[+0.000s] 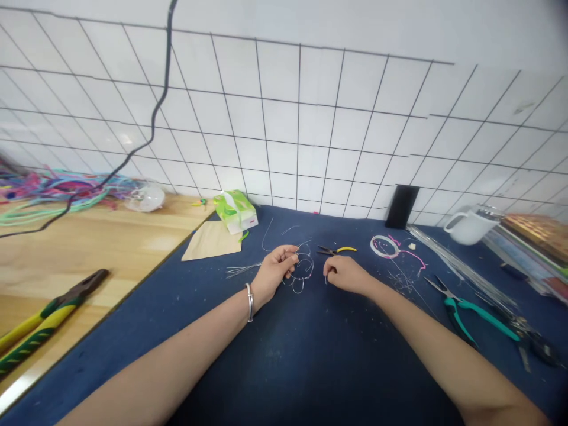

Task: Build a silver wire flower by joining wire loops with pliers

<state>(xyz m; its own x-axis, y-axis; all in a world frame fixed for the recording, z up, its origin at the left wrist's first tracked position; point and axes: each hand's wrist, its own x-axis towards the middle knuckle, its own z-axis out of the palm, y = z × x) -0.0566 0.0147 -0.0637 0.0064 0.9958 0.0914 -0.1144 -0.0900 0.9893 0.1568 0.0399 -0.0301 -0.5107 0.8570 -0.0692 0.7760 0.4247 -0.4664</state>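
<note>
My left hand point(280, 269) is closed in a pinch on a wire shape point(304, 275) bent into several round loops, with small pink spots on it. To its right, apart from the shape, my right hand point(347, 273) is closed, fingertips pressed together. A thin bit of wire point(326, 281) seems to stick out below those fingertips. Small yellow-handled pliers point(339, 250) lie just beyond my right hand. Behind my left hand several straight wires point(243, 270) rest on the dark blue cloth point(275, 367).
Teal-handled pliers point(465, 305), a wire bundle point(448, 257), a white mug point(473, 225) and a ring-shaped dish point(384, 247) stand or lie right. At left are large yellow-green pliers point(53, 316), a tissue pack point(235, 211) and a beige cloth point(208, 241). A black cable point(153, 121) hangs across.
</note>
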